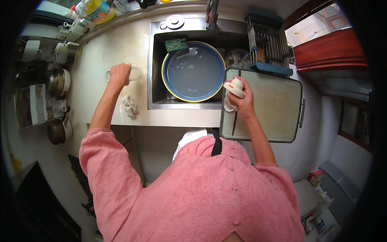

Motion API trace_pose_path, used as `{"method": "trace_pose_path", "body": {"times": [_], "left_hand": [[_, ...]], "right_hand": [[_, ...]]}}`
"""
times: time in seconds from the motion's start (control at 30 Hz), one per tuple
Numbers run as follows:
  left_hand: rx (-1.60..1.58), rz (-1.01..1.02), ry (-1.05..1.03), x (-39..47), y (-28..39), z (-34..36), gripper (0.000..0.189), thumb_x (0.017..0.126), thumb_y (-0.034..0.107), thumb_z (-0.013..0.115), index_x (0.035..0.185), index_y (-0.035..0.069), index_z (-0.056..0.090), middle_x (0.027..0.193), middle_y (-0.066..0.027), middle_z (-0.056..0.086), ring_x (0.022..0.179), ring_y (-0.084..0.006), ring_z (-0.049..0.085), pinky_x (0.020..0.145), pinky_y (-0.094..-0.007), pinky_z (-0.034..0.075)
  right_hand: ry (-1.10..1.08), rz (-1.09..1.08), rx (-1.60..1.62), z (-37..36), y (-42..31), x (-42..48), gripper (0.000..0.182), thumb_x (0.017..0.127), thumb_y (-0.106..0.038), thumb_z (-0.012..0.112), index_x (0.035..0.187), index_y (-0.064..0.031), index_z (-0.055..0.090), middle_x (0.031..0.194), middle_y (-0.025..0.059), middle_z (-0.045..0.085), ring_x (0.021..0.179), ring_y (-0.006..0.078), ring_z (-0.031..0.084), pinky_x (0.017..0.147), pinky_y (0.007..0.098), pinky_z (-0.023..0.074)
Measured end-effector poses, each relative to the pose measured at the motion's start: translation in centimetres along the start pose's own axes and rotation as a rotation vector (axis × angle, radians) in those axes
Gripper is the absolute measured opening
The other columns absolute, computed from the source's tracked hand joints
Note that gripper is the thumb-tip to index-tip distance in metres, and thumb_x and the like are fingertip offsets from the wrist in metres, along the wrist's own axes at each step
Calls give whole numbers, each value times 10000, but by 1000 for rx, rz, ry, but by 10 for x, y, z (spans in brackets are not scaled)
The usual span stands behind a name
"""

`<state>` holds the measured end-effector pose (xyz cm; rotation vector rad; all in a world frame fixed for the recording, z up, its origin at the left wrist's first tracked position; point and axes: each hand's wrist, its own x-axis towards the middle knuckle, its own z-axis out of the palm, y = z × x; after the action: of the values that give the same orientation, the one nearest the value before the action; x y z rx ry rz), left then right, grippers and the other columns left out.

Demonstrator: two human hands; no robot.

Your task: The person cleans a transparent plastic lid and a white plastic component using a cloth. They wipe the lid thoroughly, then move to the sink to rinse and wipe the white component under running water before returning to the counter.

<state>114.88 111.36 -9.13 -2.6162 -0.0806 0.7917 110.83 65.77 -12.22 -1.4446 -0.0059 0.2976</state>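
My left hand (120, 74) is closed around a clear, glass-like cylindrical container (135, 74) lying sideways over the counter left of the sink. A crumpled pale cloth (130, 106) rests on the counter below it. My right hand (244, 98) holds a cream-coloured round lid (234, 87) with a raised neck and a small red mark, above the left part of a cutting board (266, 106). Something white, perhaps a cloth, hangs under the lid in the same hand. Between my hands, a blue basin with a yellow rim (193, 72) holds cloudy water inside the sink.
A green scouring pad (176, 45) sits at the basin's upper-left rim. The faucet (212, 13) stands behind the sink (155, 107). A dish rack (267, 45) is at the back right. Pots (56, 131) and a yellow bottle (98, 12) are on the left.
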Motion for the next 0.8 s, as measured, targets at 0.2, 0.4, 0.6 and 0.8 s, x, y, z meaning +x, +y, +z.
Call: {"method": "trace_pose_path", "body": {"times": [0.2,0.4,0.6,0.8], "left_hand": [[-1347,358,133,-7,65,-38,707,598,154,783,1237,41,500,1142,-142,614,1043,-243,581,941,-349,445],[-1771,453,381,-13,137,-30,679,571,27,757,1188,54,477,1078,-53,563,1050,-180,531,958,-307,406],[-1622,436,513,-25,150,-33,630,609,66,769,1175,56,493,1093,-66,574,1053,-193,548,947,-312,423],[-1631,348,544,-26,143,-24,641,624,70,791,1206,28,526,1111,-81,603,1041,-185,578,928,-312,454]], "right_hand": [[39,25,98,3,1,-4,608,710,45,764,1235,-55,475,1155,97,630,1052,167,586,938,307,478],[63,-29,10,-8,-6,-6,606,730,56,732,1261,-56,462,1171,105,622,1061,161,576,938,293,469],[84,-20,-28,-11,-6,-7,589,738,60,719,1257,-59,468,1167,89,622,1047,141,567,930,281,465],[66,-16,-20,-4,-8,-6,585,734,68,710,1253,-58,470,1161,88,625,1043,143,569,933,287,463]]}}
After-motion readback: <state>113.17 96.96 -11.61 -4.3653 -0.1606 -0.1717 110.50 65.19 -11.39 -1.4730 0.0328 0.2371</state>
